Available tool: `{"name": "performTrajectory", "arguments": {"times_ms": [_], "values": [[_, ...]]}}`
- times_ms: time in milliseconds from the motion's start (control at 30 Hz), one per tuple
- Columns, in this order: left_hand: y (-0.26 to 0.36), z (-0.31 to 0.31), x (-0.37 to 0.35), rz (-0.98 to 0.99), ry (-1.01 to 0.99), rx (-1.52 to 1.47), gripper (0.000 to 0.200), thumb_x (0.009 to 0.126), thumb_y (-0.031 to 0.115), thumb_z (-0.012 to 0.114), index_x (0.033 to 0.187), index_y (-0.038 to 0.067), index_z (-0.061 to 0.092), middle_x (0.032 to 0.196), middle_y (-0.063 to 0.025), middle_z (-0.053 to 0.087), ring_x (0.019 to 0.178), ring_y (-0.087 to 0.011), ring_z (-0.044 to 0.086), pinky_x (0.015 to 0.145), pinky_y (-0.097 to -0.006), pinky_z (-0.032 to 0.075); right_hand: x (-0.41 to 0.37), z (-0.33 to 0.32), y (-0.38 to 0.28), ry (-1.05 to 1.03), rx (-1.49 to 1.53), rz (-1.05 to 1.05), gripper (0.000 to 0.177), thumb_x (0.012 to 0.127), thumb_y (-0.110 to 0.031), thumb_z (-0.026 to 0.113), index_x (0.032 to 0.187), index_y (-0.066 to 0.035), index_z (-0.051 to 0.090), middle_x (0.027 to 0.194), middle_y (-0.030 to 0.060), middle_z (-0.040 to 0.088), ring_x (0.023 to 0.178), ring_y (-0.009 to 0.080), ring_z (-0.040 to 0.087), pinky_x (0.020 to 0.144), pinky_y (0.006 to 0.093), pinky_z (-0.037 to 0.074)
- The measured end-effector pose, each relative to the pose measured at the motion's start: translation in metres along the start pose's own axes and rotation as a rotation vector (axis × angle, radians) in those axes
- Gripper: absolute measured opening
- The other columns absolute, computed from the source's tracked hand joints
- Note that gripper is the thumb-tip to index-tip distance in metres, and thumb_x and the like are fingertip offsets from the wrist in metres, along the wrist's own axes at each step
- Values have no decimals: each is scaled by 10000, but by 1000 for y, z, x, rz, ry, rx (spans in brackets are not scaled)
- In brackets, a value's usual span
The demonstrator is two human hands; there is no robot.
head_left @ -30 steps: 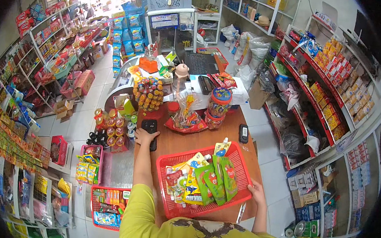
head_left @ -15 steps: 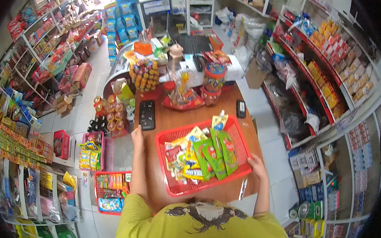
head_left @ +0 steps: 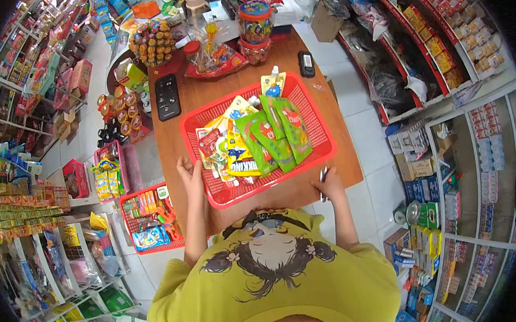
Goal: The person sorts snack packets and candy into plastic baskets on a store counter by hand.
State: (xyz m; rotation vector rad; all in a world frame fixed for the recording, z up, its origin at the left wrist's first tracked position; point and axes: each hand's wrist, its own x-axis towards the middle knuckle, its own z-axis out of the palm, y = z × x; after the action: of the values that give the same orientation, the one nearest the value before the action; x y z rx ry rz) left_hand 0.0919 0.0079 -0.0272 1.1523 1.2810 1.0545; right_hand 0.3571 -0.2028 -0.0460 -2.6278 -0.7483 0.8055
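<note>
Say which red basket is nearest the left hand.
The red basket on the table, beside the left hand; the other red baskets stand off it.

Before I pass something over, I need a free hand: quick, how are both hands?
Left hand: open, nothing visibly held, beside the red plastic lattice basket.
Right hand: at a slim silvery object; cannot tell whether it is gripped.

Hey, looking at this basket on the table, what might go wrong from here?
The capped pouch sticks up above the far rim of the red basket, so it might topple out if the basket tilts. The slim silvery item at the right hand is by the table's near edge and could drop if fumbled. The small black device lies close to the right edge; a bump might knock it off.
</note>
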Motion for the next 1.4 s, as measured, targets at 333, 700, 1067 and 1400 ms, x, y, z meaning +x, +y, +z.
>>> {"name": "performTrajectory", "arguments": {"times_ms": [333, 700, 1067, 1400], "values": [[10, 3, 1, 81, -203, 158, 449, 753, 38, 414, 1168, -12, 250, 1100, -136, 397, 992, -192, 407, 846, -282, 318, 50, -16, 9, 10, 251, -95, 240, 657, -78, 596, 777, 51, 433, 695, 192, 541, 636, 262, 560, 529, 338, 429], [-18, -13, 17, 150, -212, 253, 441, 744, -13, 366, 1168, -31, 248, 1101, -137, 402, 1000, -184, 408, 853, -272, 313, 34, -58, -100, 176, 662, -531, 406, 714, -229, 550, 1042, -16, 442, 962, 169, 505, 844, 217, 506, 683, 303, 415], [-8, -6, 9, 173, -192, 218, 435, 752, -4, 345, 1173, -16, 239, 1106, -145, 391, 1015, -204, 395, 869, -291, 295, 49, -7, -147, 158, -119, -710, 657, 676, -231, 572, 1159, 58, 233, 1107, 282, 356, 1054, 356, 352, 892, 385, 279], [25, 4, -8, 615, 173, 834, 414, 771, 42, 376, 1165, -8, 262, 1111, -135, 387, 1033, -200, 379, 872, -303, 292, 25, -57, -141, 150, 284, -438, 308, 741, -28, 407, 1035, 56, 381, 933, 277, 471, 880, 358, 472, 741, 399, 390]]}}
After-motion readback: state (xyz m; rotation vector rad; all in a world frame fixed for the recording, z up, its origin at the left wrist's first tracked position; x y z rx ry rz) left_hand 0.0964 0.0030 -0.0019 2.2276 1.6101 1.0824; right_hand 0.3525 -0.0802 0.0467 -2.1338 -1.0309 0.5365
